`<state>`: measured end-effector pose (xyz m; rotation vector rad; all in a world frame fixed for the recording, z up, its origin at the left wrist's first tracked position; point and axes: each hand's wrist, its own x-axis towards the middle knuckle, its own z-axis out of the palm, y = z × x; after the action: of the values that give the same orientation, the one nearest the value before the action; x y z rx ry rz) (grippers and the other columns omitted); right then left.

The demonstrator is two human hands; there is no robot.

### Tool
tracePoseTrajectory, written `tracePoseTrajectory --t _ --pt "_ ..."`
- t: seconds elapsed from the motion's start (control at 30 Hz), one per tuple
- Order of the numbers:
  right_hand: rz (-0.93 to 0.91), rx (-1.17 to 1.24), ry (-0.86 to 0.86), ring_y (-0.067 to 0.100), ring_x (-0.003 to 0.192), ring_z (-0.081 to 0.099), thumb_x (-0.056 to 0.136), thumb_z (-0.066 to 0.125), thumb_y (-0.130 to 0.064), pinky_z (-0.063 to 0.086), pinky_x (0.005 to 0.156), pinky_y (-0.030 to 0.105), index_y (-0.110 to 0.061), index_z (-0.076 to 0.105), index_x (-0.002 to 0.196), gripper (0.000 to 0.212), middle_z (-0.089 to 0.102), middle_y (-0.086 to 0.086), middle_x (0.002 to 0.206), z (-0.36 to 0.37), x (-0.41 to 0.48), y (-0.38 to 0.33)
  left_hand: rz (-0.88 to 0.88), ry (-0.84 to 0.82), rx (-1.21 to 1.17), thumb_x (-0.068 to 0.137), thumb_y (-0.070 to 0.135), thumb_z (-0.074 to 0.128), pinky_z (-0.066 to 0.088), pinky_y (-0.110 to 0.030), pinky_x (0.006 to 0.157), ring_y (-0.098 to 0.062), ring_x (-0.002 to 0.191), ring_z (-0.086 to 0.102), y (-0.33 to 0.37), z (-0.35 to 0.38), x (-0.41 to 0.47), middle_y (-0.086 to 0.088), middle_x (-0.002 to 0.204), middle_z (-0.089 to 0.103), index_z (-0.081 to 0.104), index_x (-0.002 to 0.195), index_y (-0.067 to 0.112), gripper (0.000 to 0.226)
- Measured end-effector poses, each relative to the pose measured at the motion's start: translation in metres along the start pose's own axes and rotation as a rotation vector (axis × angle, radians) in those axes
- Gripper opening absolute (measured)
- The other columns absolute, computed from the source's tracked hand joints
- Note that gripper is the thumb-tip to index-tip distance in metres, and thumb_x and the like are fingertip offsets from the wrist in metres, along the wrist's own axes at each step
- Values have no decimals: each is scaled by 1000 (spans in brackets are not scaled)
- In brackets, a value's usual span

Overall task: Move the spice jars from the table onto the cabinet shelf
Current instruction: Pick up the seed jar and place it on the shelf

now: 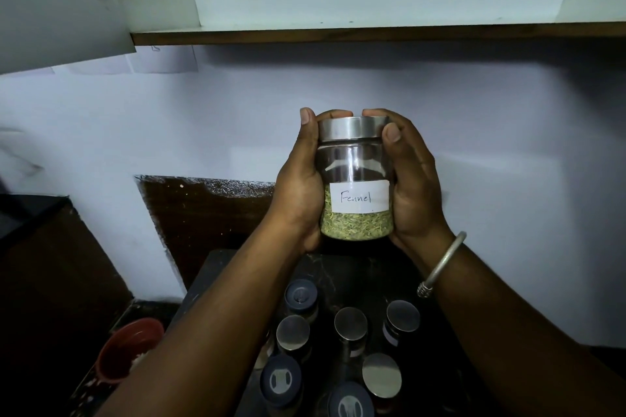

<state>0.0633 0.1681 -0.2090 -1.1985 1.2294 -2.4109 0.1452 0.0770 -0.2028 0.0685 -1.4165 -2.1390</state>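
A glass jar (355, 166) with a steel lid and a white label reading "Fennel" is held upright in the air, about a third full of green seeds. My left hand (299, 186) grips its left side and my right hand (415, 186) grips its right side, thumbs up by the lid. The white cabinet shelf (338, 33) with its brown front edge runs across above the jar. Below my arms, several more jars (350, 323) with steel or dark blue lids stand on the small dark table (210, 278).
The open cabinet door (50, 10) with its metal hinge hangs at the upper left. A red pot (125, 349) sits on the floor left of the table. The white wall lies behind the jar, with a dark brown panel (203, 213) low down.
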Motion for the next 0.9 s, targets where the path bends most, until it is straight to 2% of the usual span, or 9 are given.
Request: tracePoseTrajectory --t 0.13,0.33,0.53,0.7,0.8,0.87,0.9 --pt "21 31 2 31 106 62 97 45 -23 58 84 34 -1 56 121 34 59 20 118 1 0 2 -22 4 19 100 65 37 57 -48 89 -33 94 71 0 -2 0 -20 111 70 51 140 3 76" --pt "44 85 -3 33 104 61 97 46 -23 57 85 38 0 55 121 34 60 21 116 3 1 5 -34 9 15 101 64 35 62 -42 81 -30 90 73 1 -4 1 -17 105 73 51 140 0 76" --pt "43 66 -9 35 105 62 98 46 -24 57 85 40 2 54 124 38 59 23 117 3 6 8 -25 15 13 102 63 35 60 -43 83 -31 91 72 2 -6 5 -18 107 72 50 140 0 75" --pt "9 -30 -24 29 103 65 98 49 -29 58 85 36 -7 58 121 33 63 16 115 7 15 8 -12 2 5 100 64 38 60 -45 85 -34 93 71 11 -10 14 -23 113 68 51 140 0 77" --pt "-91 -263 -61 12 106 67 88 58 -47 56 82 26 -25 54 135 52 67 -5 114 9 29 -1 14 -20 17 96 64 43 60 -46 83 -37 95 70 30 -13 29 -25 115 70 56 137 3 74" --pt "-156 -461 -117 3 107 65 78 66 -55 55 74 19 -41 49 141 66 66 -13 117 15 50 -15 71 -52 28 97 62 43 62 -45 79 -35 92 73 53 -15 46 -21 110 74 66 124 11 62" --pt "-182 -534 -147 3 109 64 74 69 -56 54 71 17 -43 49 140 70 65 -14 120 20 65 -24 107 -78 38 99 61 42 62 -44 77 -33 91 75 68 -15 56 -19 107 76 71 116 16 56"
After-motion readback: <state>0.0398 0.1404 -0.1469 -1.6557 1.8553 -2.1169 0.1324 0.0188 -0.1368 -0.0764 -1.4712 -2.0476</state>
